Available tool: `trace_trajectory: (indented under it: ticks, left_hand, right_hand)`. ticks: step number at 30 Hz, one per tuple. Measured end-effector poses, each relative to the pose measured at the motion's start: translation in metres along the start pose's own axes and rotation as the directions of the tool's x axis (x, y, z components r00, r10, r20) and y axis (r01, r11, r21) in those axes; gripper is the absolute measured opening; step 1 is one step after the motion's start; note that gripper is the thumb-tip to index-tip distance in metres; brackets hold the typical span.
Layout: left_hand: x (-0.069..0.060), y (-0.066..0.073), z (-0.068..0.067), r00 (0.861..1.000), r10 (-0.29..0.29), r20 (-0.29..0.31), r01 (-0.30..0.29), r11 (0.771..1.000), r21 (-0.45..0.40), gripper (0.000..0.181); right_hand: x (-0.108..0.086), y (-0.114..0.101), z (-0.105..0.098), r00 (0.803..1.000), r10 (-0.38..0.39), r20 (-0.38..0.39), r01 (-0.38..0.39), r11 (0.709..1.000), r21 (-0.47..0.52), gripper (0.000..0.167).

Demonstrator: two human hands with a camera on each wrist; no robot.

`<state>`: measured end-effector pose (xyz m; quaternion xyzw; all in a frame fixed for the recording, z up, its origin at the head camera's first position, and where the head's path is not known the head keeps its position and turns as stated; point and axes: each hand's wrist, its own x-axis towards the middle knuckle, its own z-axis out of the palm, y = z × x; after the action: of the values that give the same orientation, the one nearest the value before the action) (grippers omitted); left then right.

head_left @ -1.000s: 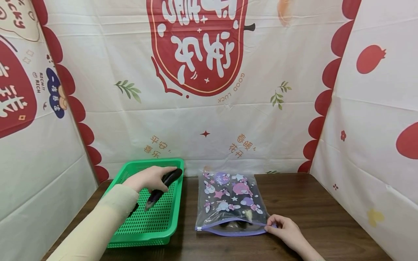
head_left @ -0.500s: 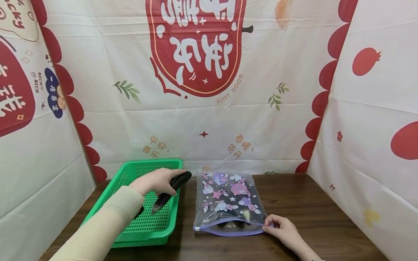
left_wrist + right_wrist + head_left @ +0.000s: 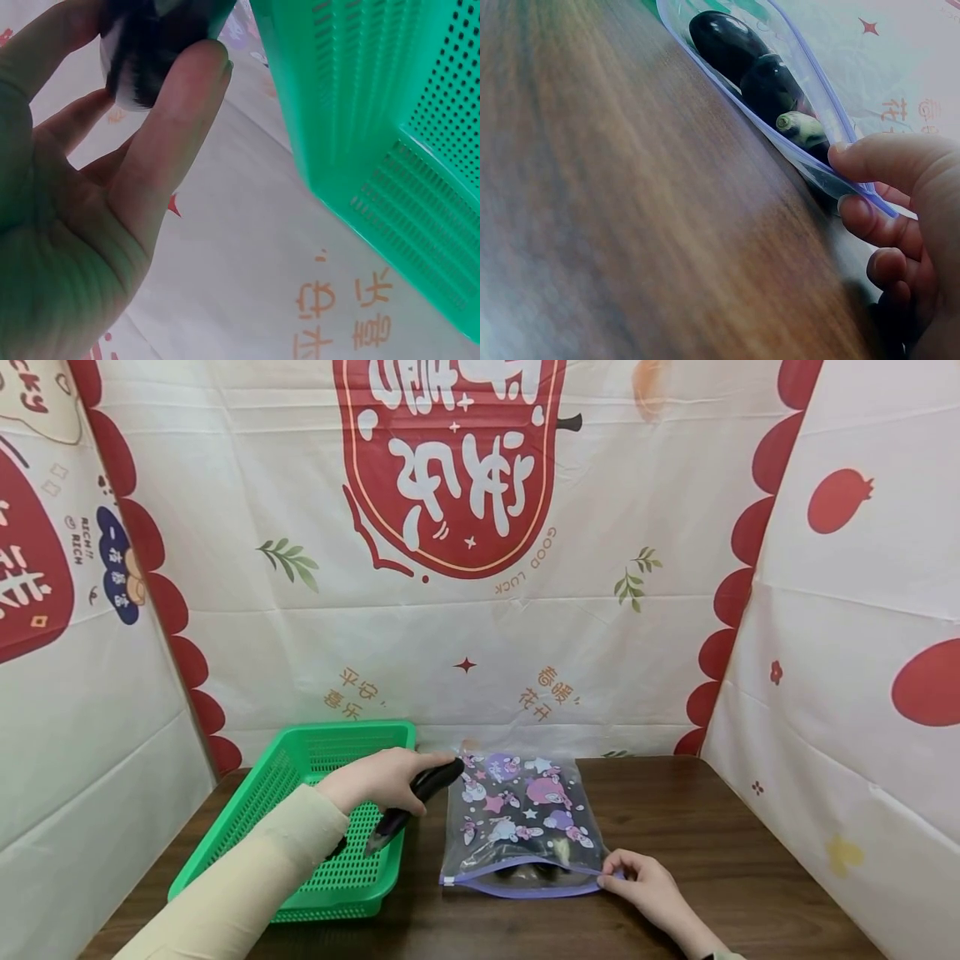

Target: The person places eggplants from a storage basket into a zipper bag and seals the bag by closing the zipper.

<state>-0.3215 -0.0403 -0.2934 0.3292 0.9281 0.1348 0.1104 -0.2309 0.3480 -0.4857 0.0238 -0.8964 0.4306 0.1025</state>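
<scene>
My left hand (image 3: 378, 781) grips a dark eggplant (image 3: 438, 781) between thumb and fingers, over the right edge of a green basket (image 3: 393, 887). The eggplant slants, its pale stem end down to the left. In the left wrist view the thumb presses the glossy eggplant (image 3: 161, 56). On the table lies a clear printed zip bag (image 3: 517, 827), its purple-edged mouth gaping toward me. The right hand (image 3: 648, 889) pinches the mouth's right corner. Several eggplants (image 3: 731, 41) show inside the bag in the right wrist view, one with its pale green stem end facing out.
A brown wooden table (image 3: 675, 810) carries the basket and bag. White printed cloth (image 3: 465, 635) hangs behind and along both sides. The basket's right wall stands between its inside and the bag. A white slider (image 3: 448, 881) sits at the bag mouth's left corner.
My left hand has carried the eggplant rightward, from above the basket to near the bag's left edge. The right hand keeps its pinch on the bag corner.
</scene>
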Motion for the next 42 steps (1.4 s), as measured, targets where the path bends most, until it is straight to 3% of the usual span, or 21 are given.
trace_trajectory:
  ticks: [7,23,35,42]
  left_hand:
    - [0.001,0.012,0.001,0.998,0.06,-0.002,-0.059,0.994,0.091,0.082]
    - [0.002,0.03,0.012,0.994,0.11,0.018,-0.111,0.987,0.115,0.082]
    - [0.007,0.042,0.029,0.985,0.155,0.081,-0.167,0.971,0.172,0.081]
    - [0.002,0.051,0.038,0.978,0.173,0.116,-0.192,0.966,0.171,0.082]
  right_hand:
    - [0.001,0.001,-0.001,1.0,-0.002,-0.008,0.002,1.0,-0.012,0.017]
    - [0.001,0.001,-0.001,1.0,-0.01,-0.012,0.01,1.0,-0.007,0.017]
    - [0.001,0.002,-0.001,1.0,-0.016,-0.002,0.016,1.0,-0.001,0.017]
    - [0.0,0.002,0.0,1.0,-0.025,0.011,0.025,1.0,-0.002,0.017]
